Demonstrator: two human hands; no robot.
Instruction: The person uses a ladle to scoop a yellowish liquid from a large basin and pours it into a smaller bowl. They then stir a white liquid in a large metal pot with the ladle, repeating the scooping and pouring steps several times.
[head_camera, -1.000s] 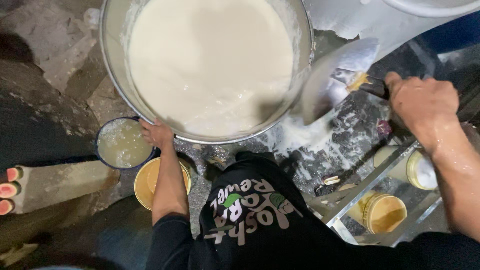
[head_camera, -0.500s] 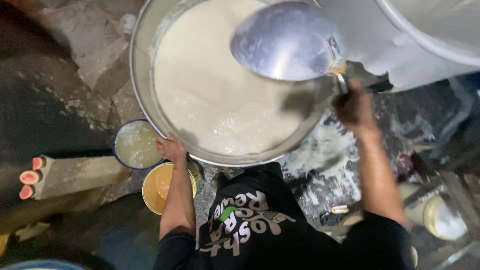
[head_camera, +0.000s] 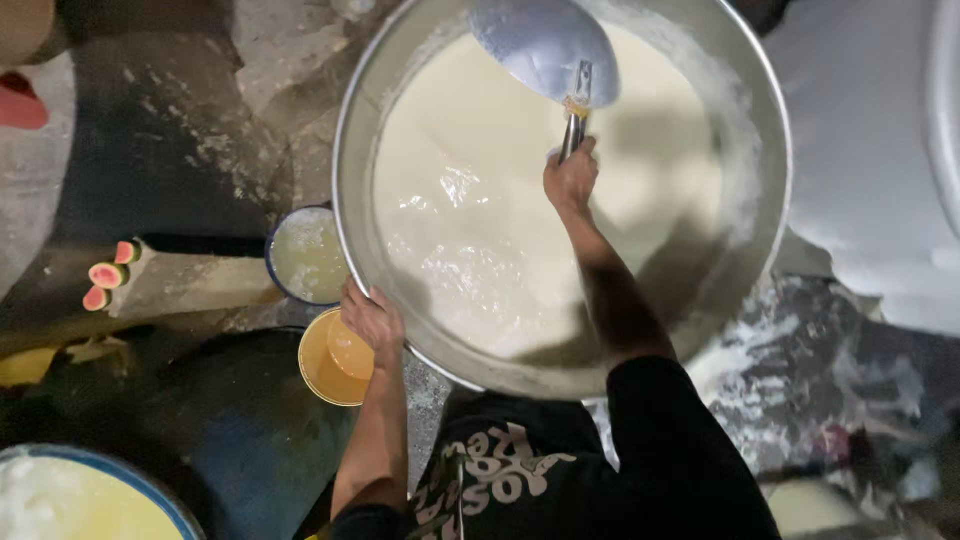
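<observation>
Down in the middle sits one very big round metal pan, shiny and grey, with a thin curved rim. It is almost full of thick white liquid, smooth and creamy, wet and shiny where the light hits it, with foamy bits along the far side.

Over the far part of the liquid is one big metal ladle. Its bowl is round, smooth and silver, and its thin handle runs back toward the person. The right hand is closed tight around the end of that handle, above the white liquid. The left hand is curled over the near left rim of the pan, fingers bent and gripping the edge.

Just beside the pan on the left are two small round containers. One is a blue-rimmed cup with pale, cloudy liquid in it, touching the pan's side. The other is a yellow bowl, plastic-looking, right under the left hand.

Further left lies a long grey block with three pink-tipped toes at its end. At the bottom left corner is part of one blue-rimmed tub holding pale yellow stuff. The ground is dark, rough stone with white powdery smears. Both arms come out of a black shirt.
</observation>
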